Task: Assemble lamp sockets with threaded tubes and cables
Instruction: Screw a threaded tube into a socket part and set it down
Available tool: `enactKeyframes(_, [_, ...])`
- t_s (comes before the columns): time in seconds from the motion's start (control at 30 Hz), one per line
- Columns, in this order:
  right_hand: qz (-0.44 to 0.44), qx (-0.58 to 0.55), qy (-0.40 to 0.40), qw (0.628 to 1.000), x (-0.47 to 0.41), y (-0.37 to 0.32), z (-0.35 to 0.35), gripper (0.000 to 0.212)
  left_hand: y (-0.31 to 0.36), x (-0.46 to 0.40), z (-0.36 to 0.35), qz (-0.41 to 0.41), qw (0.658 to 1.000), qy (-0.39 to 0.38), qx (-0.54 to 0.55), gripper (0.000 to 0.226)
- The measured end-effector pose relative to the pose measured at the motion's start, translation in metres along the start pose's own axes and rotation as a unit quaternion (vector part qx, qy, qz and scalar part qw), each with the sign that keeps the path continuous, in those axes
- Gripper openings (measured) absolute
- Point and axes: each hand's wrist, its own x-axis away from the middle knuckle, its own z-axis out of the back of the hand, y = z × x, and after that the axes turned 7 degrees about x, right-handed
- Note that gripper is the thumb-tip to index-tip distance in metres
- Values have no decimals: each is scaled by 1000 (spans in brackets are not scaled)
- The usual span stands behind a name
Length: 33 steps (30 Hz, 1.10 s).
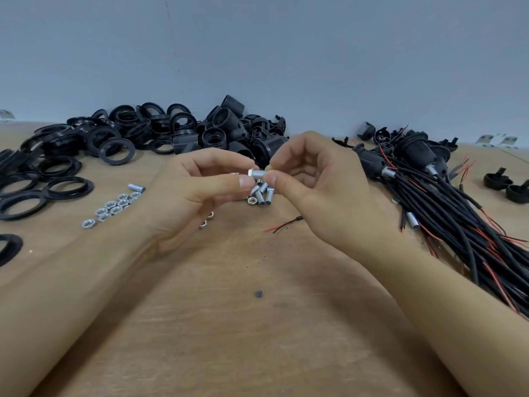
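**Above the loose tubes: nut and tube held end to end**

Just above the small heap of short silver threaded metal tubes (pixel 262 193) on the pale wooden tabletop (pixel 229 310), held level between both hands: one more short silver threaded tube (pixel 260 173), long axis lying left to right. At its left end, a small silver hexagonal nut (pixel 251 172), touching the tube and seemingly started on the thread. Pinched by the thumb and forefinger of the left hand (pixel 200 190), that nut; pinched at the tube's opposite end by the thumb and forefinger of the right hand (pixel 312 179), other fingers of both hands curled loosely inward. Both hands equally near, meeting at the piece.

Left of the heap, beside the left wrist, a scatter of spare silver hex nuts (pixel 114 207). Behind the heap, against the grey wall, a pile of black ribbed plastic lamp sockets (pixel 226 130), with black plastic rings (pixel 68 167) spread further left. Right of the heap, well apart, a bundle of black and red cables (pixel 452 213) with sockets already fitted.

Judged the step in hand: spinning the nut along the tube's axis, so twisting about that left-right line, hands kept coaxial to avoid cross-threading.
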Motion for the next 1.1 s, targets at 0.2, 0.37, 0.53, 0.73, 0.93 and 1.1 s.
enactKeyframes(0.2, [-34, -15, 9, 999, -2, 0, -2, 24, 7, -1, 3, -25, 997, 19, 73, 34])
enactKeyframes(0.37, [-50, -25, 17, 998, -3, 2, 0, 23, 4, 2, -2, -40, 999, 15, 16, 58])
enactKeyframes(0.53, [-56, -46, 11, 997, -4, 4, -1, 22, 8, 2, 0, -73, 997, 35, -17, 62])
enactKeyframes(0.73, [-62, -56, 20, 996, -5, 6, 2, 23, 7, 4, -2, -117, 992, 49, -24, 51])
enactKeyframes(0.93, [-67, -63, 18, 996, -6, 5, 3, 23, 1, 6, -5, -117, 988, -32, -95, 61])
enactKeyframes(1.1, [-63, -57, 5, 996, -5, 3, 2, 24, 8, 7, -3, -192, 977, 17, -88, 42])
